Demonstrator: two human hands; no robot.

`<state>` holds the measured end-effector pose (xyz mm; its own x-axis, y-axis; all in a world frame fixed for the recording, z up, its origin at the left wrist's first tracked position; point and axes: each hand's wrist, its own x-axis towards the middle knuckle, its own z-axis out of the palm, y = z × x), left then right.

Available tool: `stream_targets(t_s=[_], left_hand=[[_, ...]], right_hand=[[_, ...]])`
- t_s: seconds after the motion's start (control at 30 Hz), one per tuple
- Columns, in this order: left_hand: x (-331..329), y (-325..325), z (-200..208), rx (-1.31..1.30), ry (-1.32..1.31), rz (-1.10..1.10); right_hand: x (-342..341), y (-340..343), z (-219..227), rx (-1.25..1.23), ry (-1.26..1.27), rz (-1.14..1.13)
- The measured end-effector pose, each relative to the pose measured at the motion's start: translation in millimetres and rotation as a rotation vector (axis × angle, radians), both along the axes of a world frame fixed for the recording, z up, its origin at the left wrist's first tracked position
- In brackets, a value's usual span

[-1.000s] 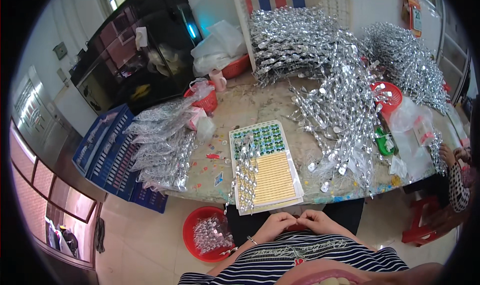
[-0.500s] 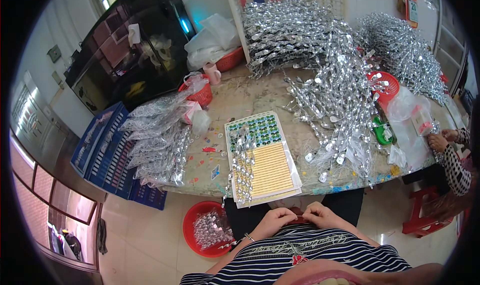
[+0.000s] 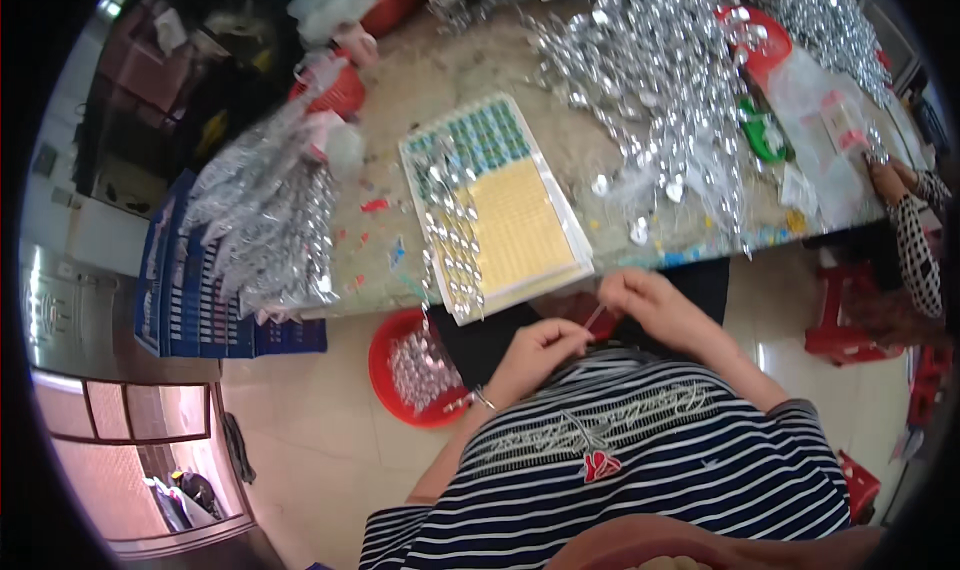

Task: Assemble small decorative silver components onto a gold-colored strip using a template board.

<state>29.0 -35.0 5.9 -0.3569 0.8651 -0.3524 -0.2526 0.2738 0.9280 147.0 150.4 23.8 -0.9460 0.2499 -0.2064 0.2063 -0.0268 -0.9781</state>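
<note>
My left hand (image 3: 545,355) and my right hand (image 3: 648,305) are both closed in a pinch in front of my striped shirt, just off the table's near edge. A thin, pale strand (image 3: 597,318) runs between their fingertips; its exact kind is too small to make out. Beyond them, a stack of sticker sheets (image 3: 520,220) lies on the table, green and blue at the far end, yellow nearer me. Shiny silver twisted strips (image 3: 455,235) lie along the stack's left side, one trailing over the edge.
A red basin (image 3: 377,385) of silver pieces stands on the floor, left. Bagged silver strips (image 3: 285,240) lie on the table's left, beside blue crates (image 3: 190,310). Loose silver strips (image 3: 660,80) heap at the right, near a green holder (image 3: 765,135). Another person's hand (image 3: 888,182) works far right.
The view has tilted down and turned. My hands have moved apart, the right one higher and farther out, so more of the thin strand shows between them.
</note>
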Motion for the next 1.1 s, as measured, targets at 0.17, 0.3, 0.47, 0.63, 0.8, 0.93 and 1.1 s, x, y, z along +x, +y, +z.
stream_targets(t_s=[0.17,0.3,0.47,0.63,0.8,0.93,1.1], left_hand=[[-6,1,-2,-0.017,-0.034,0.032],[-12,-16,-7,-0.025,0.030,0.045],[-12,-37,-3,-0.049,-0.023,0.077],[-3,-23,-10,0.001,-0.061,-0.049],[-1,-2,4,0.085,-0.095,-0.034],[-5,7,10,0.081,-0.027,0.003],[2,-2,-6,0.101,0.015,0.130]], right_hand=[[-15,11,5,-0.031,0.072,-0.040],[-13,12,-1,0.053,0.083,-0.047],[-3,0,5,0.048,0.025,0.006],[-4,-9,7,-0.039,-0.053,-0.058],[-11,-12,3,0.084,0.091,0.092],[-13,-16,0,0.159,0.104,0.106],[-9,-24,-10,0.168,0.091,0.051]])
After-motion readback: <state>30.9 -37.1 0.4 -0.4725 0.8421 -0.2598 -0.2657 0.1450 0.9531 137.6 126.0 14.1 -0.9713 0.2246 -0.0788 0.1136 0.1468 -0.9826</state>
